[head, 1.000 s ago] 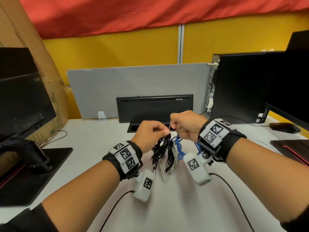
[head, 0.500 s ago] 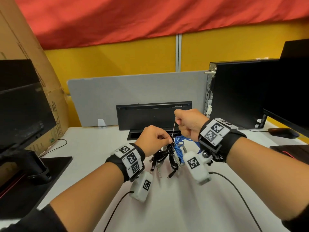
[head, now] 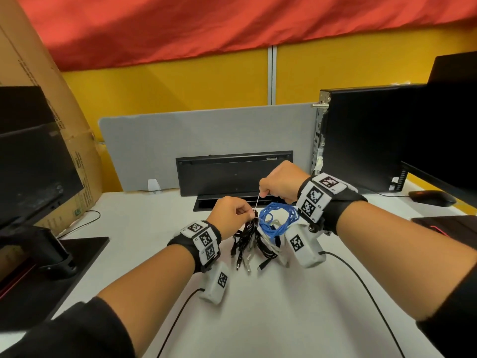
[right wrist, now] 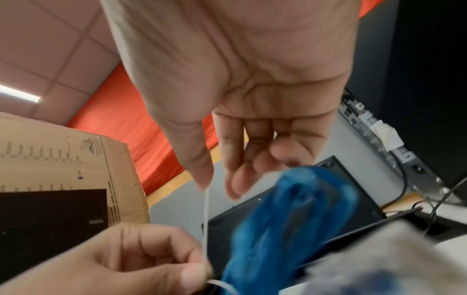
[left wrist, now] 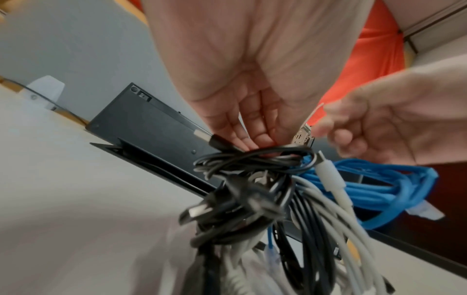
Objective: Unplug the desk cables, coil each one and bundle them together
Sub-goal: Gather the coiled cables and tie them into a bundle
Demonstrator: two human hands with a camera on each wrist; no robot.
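Fingers (head: pixel 248 212): on our left hand (head: pixel 229 215) the thumb and first finger are closed in a pinch on the low end of a thin white tie (head: pixel 257 202), just where it meets the cables; the other fingers are curled under.
Right hand (head: pixel 280 180): we hold it higher and a little farther than the left one. Its thumb and first finger pinch the upper end of the tie, and the strip runs straight and tight between our two hands.
Cable bundle (head: pixel 254 244): it hangs under our left hand, near the middle of the worktop (head: pixel 258 319). Black cables (left wrist: pixel 242 163) are on the left side, grey-white cables (left wrist: pixel 326 209) in the middle, and the plugs point down. We cannot tell if the plugs touch the worktop.
Blue cable (head: pixel 277 220): a coil of many loops, on the right of the bundle, just under our right hand.
Far side: a black keyboard (head: pixel 233 174) stands on its edge against a grey divider panel (head: pixel 206 146).
Right side: a black computer case (head: pixel 361 135) and a mouse (head: pixel 432 198).
Left side: a black monitor (head: pixel 33 166) and a cardboard box (head: pixel 74 140).
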